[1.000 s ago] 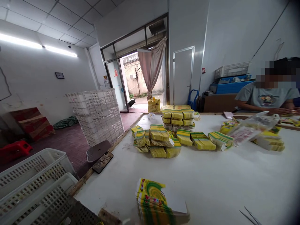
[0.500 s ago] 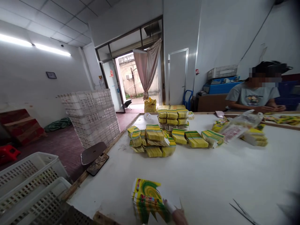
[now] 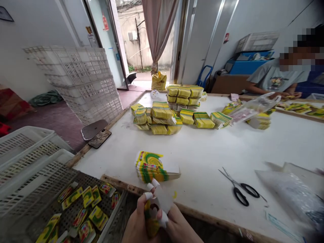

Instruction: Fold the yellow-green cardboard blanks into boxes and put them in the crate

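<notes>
Low in the head view, at the table's front edge, my left hand [image 3: 138, 219] and my right hand [image 3: 178, 224] are closed around one yellow and white printed cardboard box [image 3: 152, 227]. It is partly folded, with a white flap standing up between the fingers. Several fingertips wear white covers. Just beyond my hands lies a fanned stack of flat yellow and green printed cartons [image 3: 152, 168] on the white table [image 3: 199, 152]. My palms hide much of the held box.
Black-handled scissors [image 3: 239, 189] and a clear plastic bag [image 3: 291, 195] lie to the right. Bundled cartons [image 3: 162, 116] stand farther back. A phone [image 3: 100, 138] rests at the left edge. Below, a white crate [image 3: 116, 216] holds several folded boxes. A co-worker [image 3: 278, 79] sits at far right.
The view has tilted down, bringing the crate of boxes and whole scissors into sight. One hand was at the carton stack; now both hands hold a box in front of it.
</notes>
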Action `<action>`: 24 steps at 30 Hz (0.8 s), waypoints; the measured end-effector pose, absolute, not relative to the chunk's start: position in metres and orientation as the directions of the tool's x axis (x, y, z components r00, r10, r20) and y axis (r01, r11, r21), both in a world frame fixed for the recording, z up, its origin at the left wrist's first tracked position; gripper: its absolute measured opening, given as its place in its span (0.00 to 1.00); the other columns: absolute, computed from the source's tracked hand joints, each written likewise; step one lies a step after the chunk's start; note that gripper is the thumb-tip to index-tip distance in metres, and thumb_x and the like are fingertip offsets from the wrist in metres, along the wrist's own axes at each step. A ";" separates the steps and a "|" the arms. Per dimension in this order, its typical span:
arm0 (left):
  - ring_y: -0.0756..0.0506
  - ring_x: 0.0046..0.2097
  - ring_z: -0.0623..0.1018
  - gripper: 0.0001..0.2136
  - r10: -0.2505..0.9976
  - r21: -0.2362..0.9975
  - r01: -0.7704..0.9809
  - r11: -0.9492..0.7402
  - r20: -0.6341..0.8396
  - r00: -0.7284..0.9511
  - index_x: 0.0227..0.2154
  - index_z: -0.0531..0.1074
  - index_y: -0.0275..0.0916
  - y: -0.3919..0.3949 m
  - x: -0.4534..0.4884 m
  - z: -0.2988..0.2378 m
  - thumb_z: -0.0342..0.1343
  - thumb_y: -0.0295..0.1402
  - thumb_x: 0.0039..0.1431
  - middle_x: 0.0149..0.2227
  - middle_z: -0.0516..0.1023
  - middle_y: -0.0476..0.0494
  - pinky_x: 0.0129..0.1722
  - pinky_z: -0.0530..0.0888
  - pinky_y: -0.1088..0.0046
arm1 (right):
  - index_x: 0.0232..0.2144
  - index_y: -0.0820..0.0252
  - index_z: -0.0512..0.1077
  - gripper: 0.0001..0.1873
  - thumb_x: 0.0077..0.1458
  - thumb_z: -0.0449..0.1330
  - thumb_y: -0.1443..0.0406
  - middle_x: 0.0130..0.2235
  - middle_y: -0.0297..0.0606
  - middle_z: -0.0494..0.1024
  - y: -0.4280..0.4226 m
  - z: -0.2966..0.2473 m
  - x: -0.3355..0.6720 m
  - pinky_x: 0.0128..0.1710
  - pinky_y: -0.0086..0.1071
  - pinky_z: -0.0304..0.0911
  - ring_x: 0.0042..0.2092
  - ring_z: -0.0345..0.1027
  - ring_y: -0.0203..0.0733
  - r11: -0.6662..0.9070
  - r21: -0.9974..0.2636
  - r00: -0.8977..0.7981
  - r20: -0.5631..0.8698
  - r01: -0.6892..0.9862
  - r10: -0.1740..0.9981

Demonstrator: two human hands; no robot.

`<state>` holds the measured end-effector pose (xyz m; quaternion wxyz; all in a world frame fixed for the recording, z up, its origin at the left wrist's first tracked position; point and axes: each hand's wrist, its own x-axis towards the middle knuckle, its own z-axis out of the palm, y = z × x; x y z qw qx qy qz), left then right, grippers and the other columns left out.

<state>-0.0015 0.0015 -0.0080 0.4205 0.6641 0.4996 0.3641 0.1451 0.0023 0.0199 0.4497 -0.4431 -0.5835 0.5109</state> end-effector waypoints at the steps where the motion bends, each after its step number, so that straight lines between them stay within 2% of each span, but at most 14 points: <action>1: 0.44 0.35 0.80 0.28 0.968 0.920 0.366 -0.142 0.051 0.248 0.54 0.54 0.41 0.003 -0.002 -0.011 0.56 0.37 0.50 0.38 0.79 0.44 0.35 0.74 0.71 | 0.63 0.59 0.57 0.32 0.59 0.57 0.57 0.56 0.48 0.73 0.002 0.020 0.146 0.56 0.39 0.62 0.57 0.67 0.49 0.150 -0.983 -0.251 0.120 0.108 0.961; 3: 0.44 0.34 0.80 0.29 0.963 0.905 0.401 -0.142 0.033 0.267 0.53 0.51 0.41 0.005 -0.003 -0.015 0.56 0.37 0.51 0.38 0.78 0.43 0.33 0.75 0.70 | 0.65 0.57 0.55 0.32 0.59 0.56 0.65 0.62 0.48 0.65 0.002 0.019 0.147 0.61 0.39 0.55 0.63 0.58 0.49 0.276 -0.942 -0.364 0.192 0.193 0.911; 4: 0.43 0.36 0.80 0.28 0.963 0.893 0.424 -0.153 0.037 0.269 0.53 0.51 0.41 0.006 -0.004 -0.016 0.57 0.36 0.51 0.40 0.78 0.41 0.34 0.75 0.69 | 0.64 0.55 0.57 0.30 0.60 0.54 0.68 0.64 0.47 0.63 0.003 0.018 0.147 0.62 0.39 0.54 0.65 0.56 0.48 0.316 -0.920 -0.387 0.210 0.233 0.898; 6: 0.40 0.44 0.79 0.28 0.969 0.859 0.480 -0.179 0.071 0.235 0.54 0.51 0.40 0.008 -0.007 -0.015 0.58 0.33 0.51 0.47 0.76 0.35 0.40 0.76 0.65 | 0.61 0.52 0.63 0.26 0.61 0.50 0.71 0.64 0.44 0.63 0.005 0.015 0.147 0.61 0.37 0.55 0.65 0.56 0.45 0.326 -0.901 -0.364 0.212 0.287 0.907; 8: 0.38 0.50 0.77 0.31 0.972 0.828 0.522 -0.204 0.110 0.205 0.55 0.53 0.39 0.010 -0.012 -0.011 0.58 0.29 0.49 0.52 0.72 0.32 0.47 0.75 0.60 | 0.59 0.53 0.66 0.25 0.62 0.49 0.71 0.64 0.45 0.63 0.008 0.011 0.149 0.61 0.36 0.56 0.65 0.57 0.44 0.289 -0.905 -0.269 0.207 0.313 0.941; 10: 0.38 0.51 0.76 0.30 0.968 0.810 0.541 -0.227 0.127 0.216 0.54 0.57 0.39 0.011 -0.018 -0.004 0.58 0.26 0.47 0.52 0.73 0.35 0.50 0.74 0.59 | 0.60 0.56 0.64 0.26 0.61 0.50 0.72 0.66 0.47 0.59 0.010 0.008 0.152 0.63 0.39 0.53 0.67 0.51 0.45 0.274 -0.901 -0.226 0.205 0.337 0.952; 13: 0.41 0.49 0.77 0.24 0.957 0.795 0.550 -0.256 0.127 0.262 0.52 0.59 0.40 0.014 -0.027 0.004 0.57 0.27 0.51 0.49 0.75 0.38 0.48 0.75 0.63 | 0.63 0.57 0.58 0.29 0.60 0.49 0.73 0.69 0.49 0.49 0.011 0.008 0.157 0.63 0.41 0.51 0.69 0.44 0.46 0.302 -0.879 -0.339 0.175 0.368 0.924; 15: 0.40 0.50 0.77 0.25 0.955 0.769 0.579 -0.271 0.140 0.262 0.53 0.59 0.39 0.015 -0.031 0.006 0.59 0.31 0.53 0.49 0.75 0.36 0.49 0.75 0.62 | 0.60 0.58 0.63 0.26 0.60 0.49 0.74 0.70 0.51 0.46 0.012 0.011 0.161 0.62 0.40 0.54 0.68 0.45 0.46 0.313 -0.868 -0.409 0.142 0.386 0.901; 17: 0.39 0.50 0.77 0.27 0.956 0.747 0.604 -0.277 0.150 0.253 0.53 0.58 0.40 0.015 -0.034 0.007 0.61 0.36 0.53 0.50 0.75 0.36 0.50 0.75 0.61 | 0.53 0.61 0.70 0.20 0.60 0.51 0.73 0.69 0.54 0.46 0.014 0.016 0.166 0.60 0.38 0.57 0.68 0.47 0.48 0.318 -0.860 -0.444 0.122 0.399 0.888; 19: 0.41 0.50 0.77 0.29 0.950 0.749 0.596 -0.289 0.145 0.277 0.55 0.57 0.42 0.016 -0.036 0.008 0.62 0.36 0.51 0.50 0.75 0.38 0.49 0.76 0.62 | 0.47 0.61 0.73 0.15 0.60 0.53 0.70 0.68 0.56 0.50 0.016 0.023 0.173 0.59 0.38 0.58 0.67 0.51 0.49 0.330 -0.854 -0.485 0.108 0.401 0.868; 22: 0.43 0.50 0.78 0.32 0.929 0.734 0.591 -0.334 0.151 0.338 0.56 0.55 0.44 0.019 -0.037 0.015 0.62 0.30 0.49 0.50 0.75 0.41 0.49 0.76 0.65 | 0.44 0.58 0.75 0.12 0.57 0.58 0.69 0.66 0.53 0.57 0.018 0.029 0.181 0.58 0.41 0.59 0.65 0.56 0.51 0.344 -0.851 -0.516 0.102 0.398 0.851; 24: 0.42 0.51 0.77 0.32 0.911 0.685 0.614 -0.391 0.193 0.364 0.56 0.55 0.44 0.022 -0.036 0.020 0.61 0.29 0.49 0.50 0.75 0.41 0.50 0.75 0.63 | 0.42 0.58 0.76 0.13 0.54 0.60 0.70 0.64 0.53 0.61 0.018 0.029 0.181 0.58 0.44 0.59 0.64 0.57 0.53 0.326 -0.856 -0.466 0.117 0.401 0.877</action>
